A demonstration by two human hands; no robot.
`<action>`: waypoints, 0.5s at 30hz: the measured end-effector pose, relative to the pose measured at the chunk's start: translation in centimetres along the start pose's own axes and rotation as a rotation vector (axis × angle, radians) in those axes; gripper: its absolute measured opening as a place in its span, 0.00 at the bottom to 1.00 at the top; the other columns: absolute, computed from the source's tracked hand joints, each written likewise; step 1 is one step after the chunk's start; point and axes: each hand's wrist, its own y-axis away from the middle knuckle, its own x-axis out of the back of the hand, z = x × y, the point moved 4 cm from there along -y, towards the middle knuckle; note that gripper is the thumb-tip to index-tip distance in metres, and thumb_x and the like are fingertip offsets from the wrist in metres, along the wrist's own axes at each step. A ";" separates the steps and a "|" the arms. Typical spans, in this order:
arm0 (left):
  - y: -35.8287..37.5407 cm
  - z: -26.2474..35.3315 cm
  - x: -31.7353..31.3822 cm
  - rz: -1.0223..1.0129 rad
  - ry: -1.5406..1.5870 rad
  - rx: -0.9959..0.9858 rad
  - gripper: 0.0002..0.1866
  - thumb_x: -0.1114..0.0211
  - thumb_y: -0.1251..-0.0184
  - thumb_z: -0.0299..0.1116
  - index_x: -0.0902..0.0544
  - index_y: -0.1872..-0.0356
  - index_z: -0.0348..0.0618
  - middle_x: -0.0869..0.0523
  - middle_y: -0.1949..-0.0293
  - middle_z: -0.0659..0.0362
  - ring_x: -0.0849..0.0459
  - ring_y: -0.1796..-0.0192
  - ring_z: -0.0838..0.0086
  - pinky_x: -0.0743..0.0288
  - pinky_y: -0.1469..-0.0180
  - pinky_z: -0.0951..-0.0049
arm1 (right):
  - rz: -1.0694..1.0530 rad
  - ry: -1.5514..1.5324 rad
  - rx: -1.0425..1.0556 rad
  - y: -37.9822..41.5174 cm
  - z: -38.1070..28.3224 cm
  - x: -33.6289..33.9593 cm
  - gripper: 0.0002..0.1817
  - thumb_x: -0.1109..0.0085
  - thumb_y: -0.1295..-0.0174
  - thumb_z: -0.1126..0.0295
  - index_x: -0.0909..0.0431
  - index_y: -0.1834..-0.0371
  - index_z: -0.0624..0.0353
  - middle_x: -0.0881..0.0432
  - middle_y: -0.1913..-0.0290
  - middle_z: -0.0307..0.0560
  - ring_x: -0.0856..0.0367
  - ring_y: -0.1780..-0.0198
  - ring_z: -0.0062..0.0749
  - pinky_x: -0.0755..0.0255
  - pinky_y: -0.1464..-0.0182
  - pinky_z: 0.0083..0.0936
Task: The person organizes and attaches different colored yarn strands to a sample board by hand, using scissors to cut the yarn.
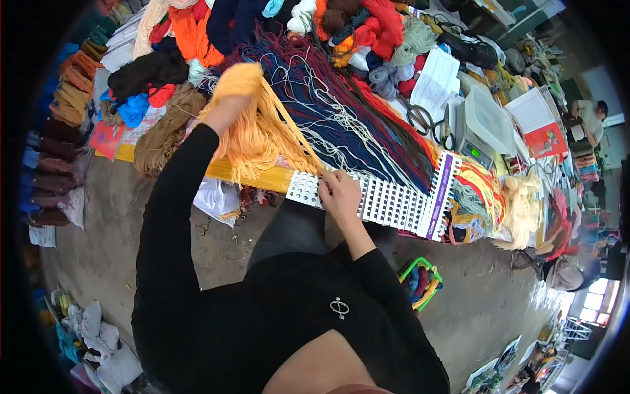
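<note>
Head view: the right hand point(341, 194) is closed, fingertips pinched together on light-orange yarn point(252, 141) at the left part of a white perforated card point(394, 203). A band of that yarn runs straight from there to the raised left hand point(237, 93), whose fingers are lost against the same colour, so I cannot tell how it grips. The rest of the light-orange yarn lies in a loose heap below the left hand, spilling over the yellow front edge of the worktop point(262, 179). Just beyond the card spread long navy and maroon strands point(354, 121), crossed by white threads. A brown skein point(172, 131) hangs left of the heap. Farther to the right are black-handled scissors point(420, 119), a digital scale point(474, 151) bearing a clear plastic container point(491, 121), and a printed sheet point(434, 80). On the floor point(223, 259), a green basket point(431, 303) holds more yarn.
</note>
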 end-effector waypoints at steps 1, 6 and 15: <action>-0.2 -1.2 0.3 0.038 0.344 0.211 0.14 0.49 0.34 0.38 0.16 0.72 0.46 0.14 0.69 0.54 0.16 0.67 0.61 0.22 0.62 0.63 | -0.020 -0.013 -0.025 0.1 0.0 -0.1 0.11 0.38 0.48 0.67 0.18 0.60 0.48 0.25 0.70 0.39 0.24 0.67 0.35 0.39 0.67 0.33; 2.8 3.9 4.0 -0.243 0.123 -0.027 0.16 0.49 0.29 0.43 0.18 0.55 0.46 0.16 0.57 0.51 0.20 0.52 0.58 0.28 0.49 0.62 | -0.057 0.005 -0.076 0.1 0.4 -0.3 0.16 0.39 0.47 0.64 0.23 0.54 0.52 0.24 0.69 0.41 0.23 0.65 0.37 0.38 0.65 0.34; 16.9 15.4 -6.3 -0.442 0.572 -0.469 0.18 0.46 0.31 0.42 0.26 0.43 0.49 0.24 0.44 0.53 0.28 0.39 0.59 0.37 0.35 0.61 | -0.041 -0.031 -0.157 0.0 0.6 -0.1 0.23 0.35 0.52 0.63 0.25 0.51 0.57 0.22 0.72 0.41 0.22 0.70 0.35 0.34 0.65 0.32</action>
